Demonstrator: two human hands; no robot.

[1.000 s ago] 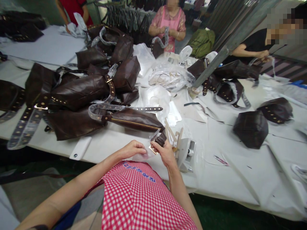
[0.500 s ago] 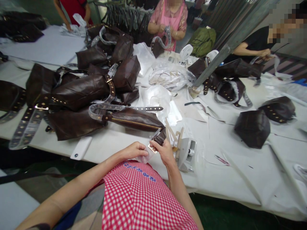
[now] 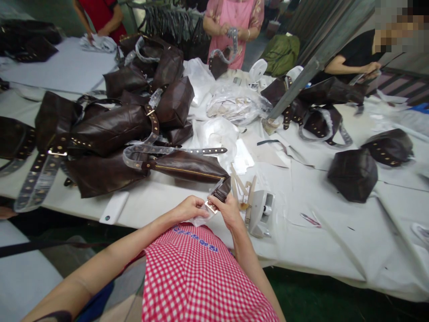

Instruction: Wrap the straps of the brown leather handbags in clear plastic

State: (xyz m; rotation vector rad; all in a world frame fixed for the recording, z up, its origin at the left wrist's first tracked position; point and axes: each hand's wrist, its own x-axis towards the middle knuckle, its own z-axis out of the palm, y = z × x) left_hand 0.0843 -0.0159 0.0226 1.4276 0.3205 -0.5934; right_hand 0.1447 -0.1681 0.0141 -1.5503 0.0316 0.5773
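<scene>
My right hand (image 3: 227, 211) is closed on the buckle end of a dark brown strap (image 3: 221, 191), whose gold buckle (image 3: 211, 206) shows below the thumb. That strap lies at the near end of a brown leather handbag (image 3: 187, 166) with a gold zipper along its top. Just left of the buckle, my left hand (image 3: 192, 208) pinches a piece of clear plastic film (image 3: 200, 219). The bag's other strap (image 3: 201, 151), studded and partly wrapped in plastic, loops over the bag.
Several brown bags (image 3: 114, 129) are heaped on the left. A white tape dispenser (image 3: 262, 213) stands right of my hand, with red-handled snips (image 3: 310, 220) beyond. A metal post (image 3: 311, 74) slants across the table. Co-workers (image 3: 231, 33) handle straps and film opposite.
My left hand has come slightly nearer the buckle, and the buckle has shifted a little left. The view has tilted slightly. Across the table, a person in red has lowered some white material.
</scene>
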